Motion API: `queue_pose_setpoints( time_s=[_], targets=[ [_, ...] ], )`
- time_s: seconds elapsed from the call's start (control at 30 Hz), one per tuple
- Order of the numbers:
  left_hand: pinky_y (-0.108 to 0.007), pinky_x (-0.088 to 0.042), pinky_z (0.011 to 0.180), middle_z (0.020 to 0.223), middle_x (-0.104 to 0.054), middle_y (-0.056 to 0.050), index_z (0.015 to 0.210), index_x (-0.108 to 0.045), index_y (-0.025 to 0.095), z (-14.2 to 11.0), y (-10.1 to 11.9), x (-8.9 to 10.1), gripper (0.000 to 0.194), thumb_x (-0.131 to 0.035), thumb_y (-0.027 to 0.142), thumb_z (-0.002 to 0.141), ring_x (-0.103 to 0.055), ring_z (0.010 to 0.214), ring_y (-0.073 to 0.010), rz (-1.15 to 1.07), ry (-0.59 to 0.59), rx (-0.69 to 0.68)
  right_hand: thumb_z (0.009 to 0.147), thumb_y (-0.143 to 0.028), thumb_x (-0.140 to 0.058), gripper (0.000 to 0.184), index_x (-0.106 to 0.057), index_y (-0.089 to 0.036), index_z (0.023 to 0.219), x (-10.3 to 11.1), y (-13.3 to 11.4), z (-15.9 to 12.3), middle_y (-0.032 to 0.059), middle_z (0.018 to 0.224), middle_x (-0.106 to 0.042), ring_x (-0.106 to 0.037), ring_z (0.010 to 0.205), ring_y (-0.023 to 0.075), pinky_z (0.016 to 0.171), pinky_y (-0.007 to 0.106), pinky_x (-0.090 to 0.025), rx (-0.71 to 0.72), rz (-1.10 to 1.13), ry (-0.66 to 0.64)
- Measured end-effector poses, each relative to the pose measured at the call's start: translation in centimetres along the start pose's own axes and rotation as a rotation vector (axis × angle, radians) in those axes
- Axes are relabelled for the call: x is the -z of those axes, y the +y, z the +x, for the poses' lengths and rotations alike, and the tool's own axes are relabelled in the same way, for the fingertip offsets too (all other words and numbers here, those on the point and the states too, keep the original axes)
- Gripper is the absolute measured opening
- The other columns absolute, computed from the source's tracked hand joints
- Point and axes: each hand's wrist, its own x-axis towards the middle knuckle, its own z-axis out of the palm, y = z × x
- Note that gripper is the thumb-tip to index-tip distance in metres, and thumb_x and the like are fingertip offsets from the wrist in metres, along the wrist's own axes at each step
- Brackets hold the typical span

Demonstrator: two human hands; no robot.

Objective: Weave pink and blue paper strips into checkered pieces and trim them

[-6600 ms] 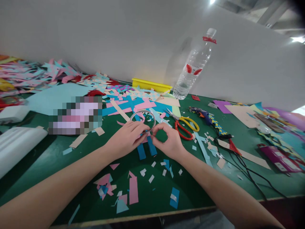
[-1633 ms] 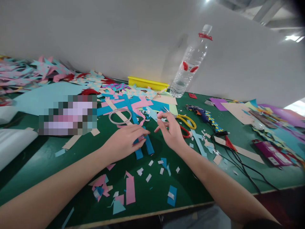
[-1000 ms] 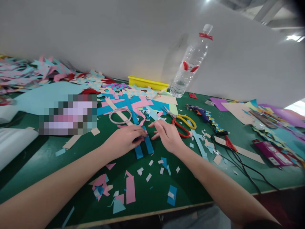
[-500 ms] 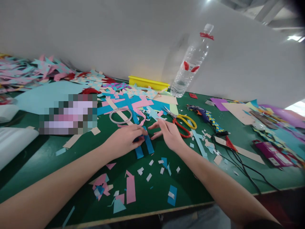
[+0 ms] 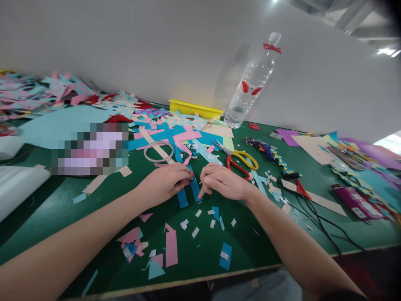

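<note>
Blue paper lies in the middle of my head view: two strips, one left [image 5: 182, 200] and one right [image 5: 196, 186], side by side on the table [image 5: 250, 246] with their near ends pointing at the near edge. The left hand [image 5: 166, 182] bends over their far part, fingers curled and tips drawn close together, with a bit of pink paper showing under them. I'd judge it steadies the work there; its own palm hides the contact, so I can't tell whether it pinches the paper or only presses. The right hand [image 5: 224, 180] is half open, its fingers loosely curled and nothing gripped. One finger reaches down to the near end of the right strip, which to my eye keeps that loose end flat and in line.

Just beyond the left hand I see the ring [image 5: 158, 161], laid flat, well placed for a short reach. The scissors [image 5: 231, 154] rest just beyond the right hand, blades pointing far and left, handles nearer that hand and so easy to take up. Farther off, the bottle [image 5: 250, 88] and the yellow tray [image 5: 196, 109] sit by the wall, out of the hands' way.
</note>
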Motion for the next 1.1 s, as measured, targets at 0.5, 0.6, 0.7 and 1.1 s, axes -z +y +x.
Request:
queue_pose_setpoints(
  time_s=[0.5, 0.6, 0.7, 1.1],
  targets=[
    [-0.030, -0.049, 0.084, 0.109, -0.065, -0.005, 0.107, -0.061, 0.020, 0.02, 0.46, 0.18, 0.022, -0.050, 0.026, 0.088, -0.058, 0.102, -0.0199, 0.017, -0.002, 0.006, 0.099, -0.035, -0.033, 0.046, -0.071, -0.020, 0.078, -0.16, 0.05, 0.07, 0.0000, 0.065, -0.064, -0.058, 0.076, 0.0128, 0.084, 0.029, -0.040, 0.024, -0.058, 0.035],
    [-0.030, -0.049, 0.083, 0.109, -0.064, -0.005, 0.106, -0.060, 0.020, 0.06, 0.21, -0.16, 0.021, -0.049, 0.026, 0.089, -0.058, 0.102, -0.0196, 0.037, 0.009, -0.003, 0.098, -0.037, -0.033, 0.045, -0.070, -0.020, 0.078, -0.18, 0.05, 0.05, 0.0002, 0.067, -0.064, -0.058, 0.076, 0.0131, 0.083, 0.029, -0.040, 0.020, -0.062, 0.031],
    [-0.030, -0.049, 0.081, 0.109, -0.064, -0.006, 0.104, -0.061, 0.020, 0.15, 0.00, -0.42, 0.020, -0.049, 0.027, 0.090, -0.058, 0.101, -0.0200, 0.055, 0.012, -0.014, 0.098, -0.038, -0.031, 0.047, -0.069, -0.020, 0.076, -0.23, 0.09, 0.02, 0.0012, 0.071, -0.067, -0.059, 0.075, 0.0138, 0.082, 0.030, -0.042, 0.000, -0.039, 0.030],
    [-0.033, -0.048, 0.079, 0.103, -0.065, -0.008, 0.104, -0.063, 0.019, 0.57, 0.25, -0.32, 0.028, -0.044, 0.036, 0.094, -0.060, 0.094, -0.0207, 0.014, 0.081, 0.019, 0.086, -0.045, -0.053, 0.026, -0.056, -0.020, 0.092, -0.03, -0.23, -0.22, -0.0008, 0.068, -0.063, -0.055, 0.056, 0.0107, 0.055, 0.025, -0.047, -0.166, 0.356, 0.563]
  ],
)
